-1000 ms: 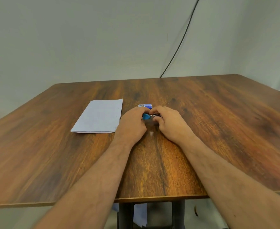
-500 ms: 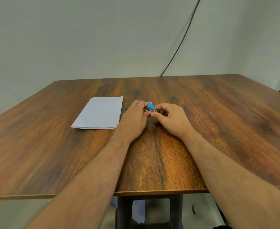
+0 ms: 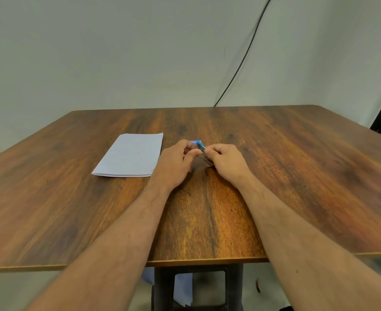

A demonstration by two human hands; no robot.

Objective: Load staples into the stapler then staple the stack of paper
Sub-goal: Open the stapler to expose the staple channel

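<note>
Paper stack on table, left of stapler

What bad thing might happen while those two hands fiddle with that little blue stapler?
The small blue-and-metal stapler is pinched between the left hand and the right hand, lifted off the brown wooden table. It might slip, or nip a fingertip. The white stack of paper lies unheld, so it could slide.

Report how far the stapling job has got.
Nothing looks finished. In hand: both hands, left and right, hold the small blue stapler just above the table; whether staples are in is hidden. Left: the paper lies flat to the left, untouched, not yet stapled.
</note>
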